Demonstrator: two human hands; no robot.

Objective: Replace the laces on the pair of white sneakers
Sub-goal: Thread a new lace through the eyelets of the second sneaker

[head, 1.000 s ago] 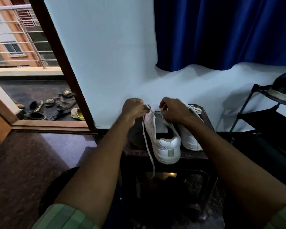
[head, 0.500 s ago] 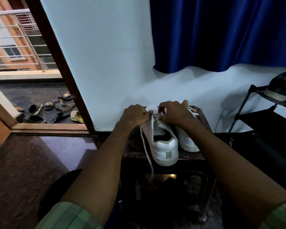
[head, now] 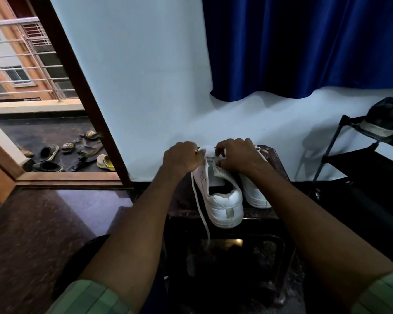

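Note:
Two white sneakers stand side by side on a dark stool [head: 279, 159], heels toward me. Both hands work at the front of the left sneaker [head: 222, 200]. My left hand [head: 182, 158] is curled at its left side and pinches a white lace [head: 201, 214], whose free end hangs down past the stool's front edge. My right hand [head: 238, 155] is curled over the right eyelet flap and pinches there; the lace under it is hidden. The right sneaker [head: 255, 196] lies partly behind my right forearm.
A white wall stands right behind the stool, with a blue curtain [head: 304, 46] above. A black shoe rack [head: 359, 164] holding a dark shoe [head: 386, 118] stands at right. At left an open doorway [head: 77, 91] leads to a balcony with several sandals [head: 73, 152].
Both hands have drawn closer together over the front of the left sneaker. The hanging lace end still dangles at the shoe's left. The view has shifted slightly.

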